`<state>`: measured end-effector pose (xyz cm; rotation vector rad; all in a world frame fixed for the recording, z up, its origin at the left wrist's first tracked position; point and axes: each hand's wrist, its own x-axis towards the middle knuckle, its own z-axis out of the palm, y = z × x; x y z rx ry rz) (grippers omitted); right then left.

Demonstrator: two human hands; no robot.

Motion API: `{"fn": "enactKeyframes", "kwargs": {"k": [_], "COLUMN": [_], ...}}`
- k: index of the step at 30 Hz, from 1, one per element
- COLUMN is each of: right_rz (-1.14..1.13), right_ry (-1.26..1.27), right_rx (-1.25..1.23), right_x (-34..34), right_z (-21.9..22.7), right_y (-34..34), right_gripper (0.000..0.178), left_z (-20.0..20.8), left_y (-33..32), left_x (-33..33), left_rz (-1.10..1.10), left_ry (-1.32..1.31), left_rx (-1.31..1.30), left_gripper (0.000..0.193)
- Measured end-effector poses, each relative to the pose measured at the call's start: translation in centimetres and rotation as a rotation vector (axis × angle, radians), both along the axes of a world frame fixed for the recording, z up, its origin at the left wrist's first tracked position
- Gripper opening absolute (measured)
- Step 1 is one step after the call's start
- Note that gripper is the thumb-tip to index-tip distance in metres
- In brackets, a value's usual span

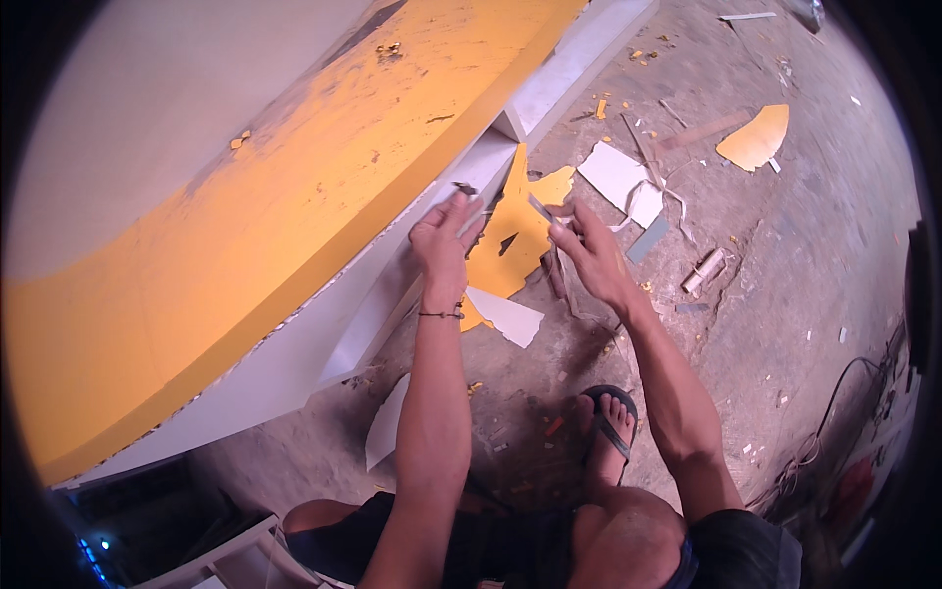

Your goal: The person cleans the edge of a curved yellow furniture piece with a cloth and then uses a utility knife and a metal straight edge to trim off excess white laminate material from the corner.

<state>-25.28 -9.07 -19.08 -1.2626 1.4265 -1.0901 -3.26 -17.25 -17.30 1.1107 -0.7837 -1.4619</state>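
A big curved panel (245, 226) with a yellow, patchy top and white edge fills the left. My left hand (446, 240) presses against the panel's white edge, fingers spread, beside a torn yellow sheet (510, 245) that hangs off it. My right hand (589, 250) grips the right side of that yellow sheet near a small white strip (542, 209), fingers pinched on it. A thin dark band circles my left wrist.
Concrete floor strewn with scraps: white pieces (620, 179), a yellow offcut (756, 137), a small roll (705, 270), a white shard (388, 422). My sandalled foot (608, 427) rests below. Cables (834, 412) lie at the right.
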Motion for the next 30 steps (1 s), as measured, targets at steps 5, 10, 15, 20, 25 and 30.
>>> {"fn": "enactKeyframes", "kwargs": {"k": [5, 10, 15, 20, 25, 30], "right_rz": [-0.192, -0.208, -0.111, -0.111, -0.074, -0.091], "right_ry": [-0.401, -0.708, -0.677, -0.76, -0.781, -0.755], "right_rx": [-0.048, 0.102, 0.11, 0.17, 0.214, 0.209], "right_x": [3.4, 6.1, 8.2, 9.6, 9.7, 10.3], "right_z": [-3.8, -1.7, -1.8, -1.6, -2.2, -0.7], "right_y": [3.2, 5.6, 8.4, 11.0, 12.6, 12.4], "right_gripper": [0.028, 0.031, 0.041, 0.028, 0.03, 0.04], "left_z": [0.9, 3.8, 4.9, 4.9, 5.1, 4.2], "left_y": [3.4, 7.1, 8.1, 8.5, 7.0, 5.6], "left_x": [-0.7, 1.6, 5.6, 6.2, 3.8, 1.6], "left_rz": [0.118, 0.282, 0.339, 0.297, 0.116, 0.008], "left_ry": [-0.69, -0.994, -1.28, -1.466, -1.557, -1.584], "left_rx": [-0.065, -0.479, -0.487, -0.405, -0.226, -0.172], "left_gripper": [0.029, 0.061, 0.071, 0.088, 0.09, 0.095]}}
